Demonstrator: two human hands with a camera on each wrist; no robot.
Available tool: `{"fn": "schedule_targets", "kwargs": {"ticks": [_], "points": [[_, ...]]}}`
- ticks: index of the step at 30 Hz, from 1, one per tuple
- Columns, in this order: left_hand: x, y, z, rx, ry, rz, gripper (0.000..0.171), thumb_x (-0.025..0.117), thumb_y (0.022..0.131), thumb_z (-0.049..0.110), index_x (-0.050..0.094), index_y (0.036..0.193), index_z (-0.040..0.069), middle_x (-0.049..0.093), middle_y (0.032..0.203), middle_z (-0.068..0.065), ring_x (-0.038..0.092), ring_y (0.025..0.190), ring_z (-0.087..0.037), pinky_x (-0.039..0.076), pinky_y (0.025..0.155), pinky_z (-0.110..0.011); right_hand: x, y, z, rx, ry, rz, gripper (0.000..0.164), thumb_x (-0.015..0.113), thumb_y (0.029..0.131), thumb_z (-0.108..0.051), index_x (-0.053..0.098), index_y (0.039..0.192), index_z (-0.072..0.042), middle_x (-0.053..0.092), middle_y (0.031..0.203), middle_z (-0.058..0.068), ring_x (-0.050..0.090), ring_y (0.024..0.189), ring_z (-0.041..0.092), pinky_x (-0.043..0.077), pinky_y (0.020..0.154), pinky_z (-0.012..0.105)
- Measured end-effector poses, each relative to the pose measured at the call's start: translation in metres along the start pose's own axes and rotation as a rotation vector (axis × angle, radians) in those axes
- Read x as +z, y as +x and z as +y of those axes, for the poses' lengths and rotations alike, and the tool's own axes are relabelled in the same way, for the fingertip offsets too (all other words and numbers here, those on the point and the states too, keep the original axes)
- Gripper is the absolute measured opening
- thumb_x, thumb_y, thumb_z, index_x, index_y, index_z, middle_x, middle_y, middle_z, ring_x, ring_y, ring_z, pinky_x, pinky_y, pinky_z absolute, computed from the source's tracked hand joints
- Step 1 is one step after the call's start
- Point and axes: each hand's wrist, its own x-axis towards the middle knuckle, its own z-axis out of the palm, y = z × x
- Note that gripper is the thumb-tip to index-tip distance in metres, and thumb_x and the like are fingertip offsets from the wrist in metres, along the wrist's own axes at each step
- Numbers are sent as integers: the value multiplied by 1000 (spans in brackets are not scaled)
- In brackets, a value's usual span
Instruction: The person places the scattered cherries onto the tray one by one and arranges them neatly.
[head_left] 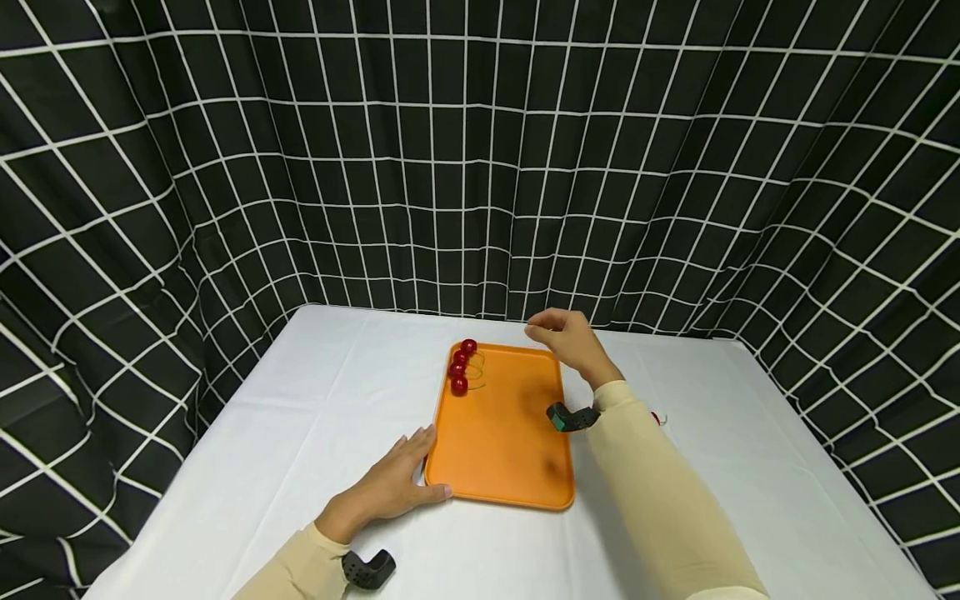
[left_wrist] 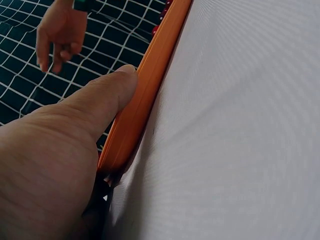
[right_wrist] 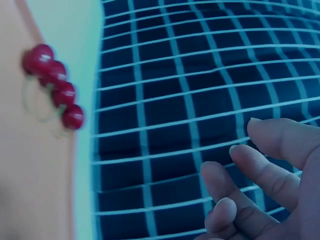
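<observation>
An orange tray (head_left: 502, 433) lies on the white cloth, with several red cherries (head_left: 459, 385) in a row along the left side of its far end, their thin stems pointing right. My left hand (head_left: 390, 483) rests at the tray's near left corner. Its fingers lie along the left edge, and the thumb (left_wrist: 107, 95) touches the near rim. Raised over the tray's far right corner is my right hand (head_left: 573, 340). In the right wrist view its fingers (right_wrist: 265, 172) are loosely bent, with nothing between them and the thumb.
Right of the tray, a small red cherry with a stem (head_left: 656, 417) shows partly behind the right sleeve (head_left: 660, 483). The white-covered table (head_left: 330, 375) is bordered at the back and sides by a black curtain (head_left: 480, 167) with white grid lines.
</observation>
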Motion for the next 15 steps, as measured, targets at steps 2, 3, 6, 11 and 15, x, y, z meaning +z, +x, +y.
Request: {"fn": "schedule_targets", "kwargs": {"ticks": [2,3,6,11,15], "points": [[1,0,0,3,-6,-1,103,67,81,62,24,152,1,20,157,-11,15,144,-25,6,117,-43,-13,-5,-7,-38,-4,16,24,68,92,-22,70,108,-3,67,99,9,57,87,27,50,75,38],[1,0,0,2,-6,-3,103,66,81,62,24,152,1,20,157,-11,15,144,-25,6,117,-43,-19,-8,-10,-56,-9,28,24,68,92,-23,70,107,-4,67,100,9,58,87,26,50,76,37],[1,1,0,4,0,-1,103,66,81,63,24,152,1,20,157,-10,15,144,-24,6,117,-42,-38,-16,-18,-106,-23,72,26,69,91,-23,70,108,-4,68,100,9,60,87,23,50,75,34],[0,1,-1,9,20,7,104,66,80,64,25,152,1,21,157,-9,15,144,-23,7,117,-41,-68,-33,-31,-180,-56,133,26,69,92,-21,69,109,-1,68,100,10,61,82,21,50,67,26],[1,1,-1,21,9,7,103,66,81,63,25,151,0,21,157,-10,14,144,-24,6,117,-41,-89,-50,-37,-223,-79,173,23,69,92,-18,70,109,-2,67,99,8,58,77,19,47,61,22]]}}
